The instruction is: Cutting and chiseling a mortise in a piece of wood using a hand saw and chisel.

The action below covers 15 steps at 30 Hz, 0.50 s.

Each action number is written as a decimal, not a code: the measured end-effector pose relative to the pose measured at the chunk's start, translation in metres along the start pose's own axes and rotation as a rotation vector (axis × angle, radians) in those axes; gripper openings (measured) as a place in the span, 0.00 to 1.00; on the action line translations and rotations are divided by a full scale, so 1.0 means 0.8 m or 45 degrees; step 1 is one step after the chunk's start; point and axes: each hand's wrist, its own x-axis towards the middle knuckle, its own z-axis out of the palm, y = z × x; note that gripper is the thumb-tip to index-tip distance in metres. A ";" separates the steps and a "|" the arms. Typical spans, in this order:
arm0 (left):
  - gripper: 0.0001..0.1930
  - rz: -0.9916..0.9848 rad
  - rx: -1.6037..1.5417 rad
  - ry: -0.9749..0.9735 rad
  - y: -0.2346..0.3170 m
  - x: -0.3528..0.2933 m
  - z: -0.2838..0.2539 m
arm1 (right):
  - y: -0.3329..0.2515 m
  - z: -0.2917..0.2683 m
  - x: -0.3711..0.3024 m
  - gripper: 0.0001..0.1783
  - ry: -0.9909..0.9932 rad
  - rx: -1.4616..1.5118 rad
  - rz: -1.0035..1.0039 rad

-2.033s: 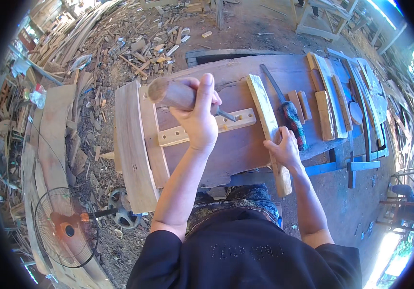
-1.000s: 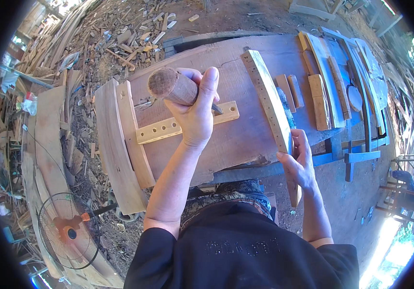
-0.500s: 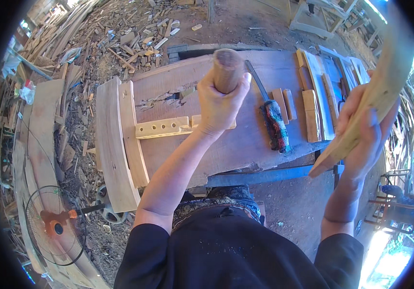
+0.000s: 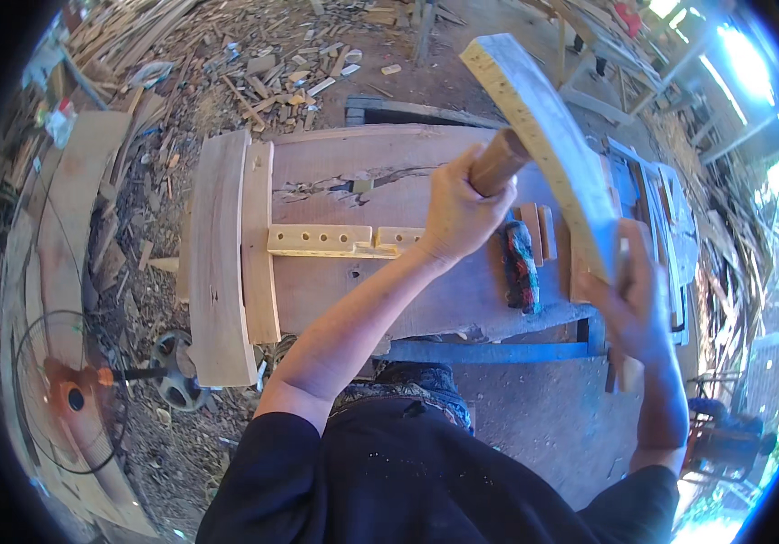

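Note:
My left hand is closed around a thick round wooden stick, tilted up to the right. In my right hand is a long, slightly curved wooden board, raised over the bench on a slant. The top of the stick meets the board's edge in this view; whether they touch I cannot tell. Below my left hand lies a tool with a cloth-wrapped handle, its blade hidden now. Left of it rests a pale wooden strip with a row of holes and a notched joint.
A wide wooden slab forms the bench top. Two boards lie across its left end, the outer one broader. Small wood blocks and more boards sit at the right. A fan stands at lower left; wood scraps cover the ground beyond.
The board in my right hand has swung left over the bench, toward the stick. My left hand has shifted right with the stick, which now tilts right. The view has moved slightly.

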 end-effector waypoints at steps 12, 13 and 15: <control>0.09 -0.058 0.208 0.020 0.008 -0.002 -0.017 | -0.005 -0.014 -0.022 0.38 0.417 0.340 0.307; 0.08 -0.002 0.157 0.047 0.009 -0.001 -0.014 | 0.010 -0.032 -0.028 0.40 0.355 0.471 0.099; 0.08 -0.006 0.129 0.021 0.012 -0.001 -0.008 | 0.061 -0.035 -0.042 0.44 0.304 -0.087 -0.127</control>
